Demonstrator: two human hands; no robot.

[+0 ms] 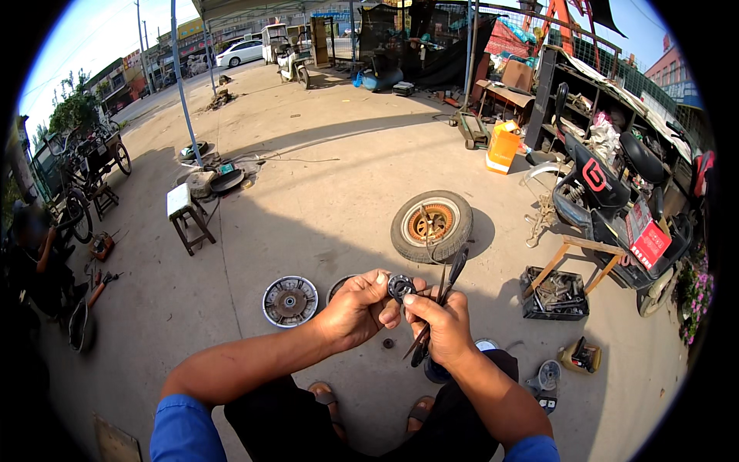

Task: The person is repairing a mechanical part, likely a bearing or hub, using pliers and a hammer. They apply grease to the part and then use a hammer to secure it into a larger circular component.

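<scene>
In front of me, both hands hold a small dark ring-shaped part point(400, 287), possibly a bearing. My left hand point(356, 309) pinches its left side between thumb and fingers. From the other side, my right hand point(444, 322) presses its thumb against the ring's lower right edge. A long, slim black tool point(458, 266) also lies in my right hand, sticking out above and below the fingers; its exact kind is unclear. Beneath the hands on the ground is a small dark round piece point(388, 343). A silver round metal hub cover point(290, 302) lies to the left.
Ahead lies a tire on an orange-brown wheel rim point(431, 225). A black crate of metal parts point(556, 292) stands right, beside a wooden frame and an electric scooter point(616, 200). A stool point(189, 219) is at left. Another person point(35, 254) sits at far left near tools.
</scene>
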